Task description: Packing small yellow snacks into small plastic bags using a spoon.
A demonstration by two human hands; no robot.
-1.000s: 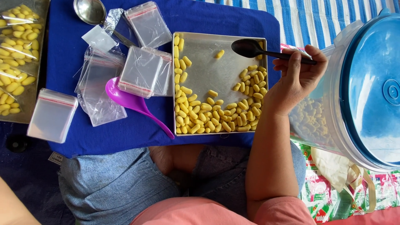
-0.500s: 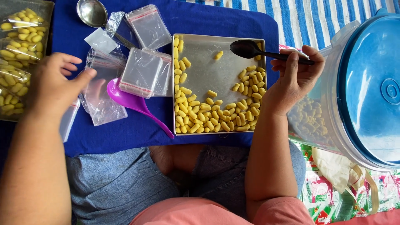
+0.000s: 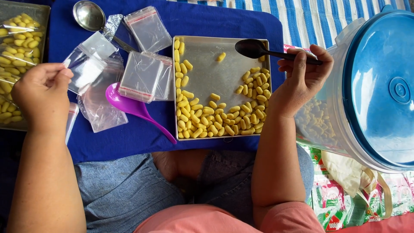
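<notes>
Blue mat: three spoons, one metal tray.

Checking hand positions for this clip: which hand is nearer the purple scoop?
Left. The left hand is just left of the purple scoop, pinching a small clear bag; the right hand is across the metal tray.

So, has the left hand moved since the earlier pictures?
Yes. The left hand came into view from the lower left and moved up beside the purple spoon, where it now pinches a small clear bag.
</notes>
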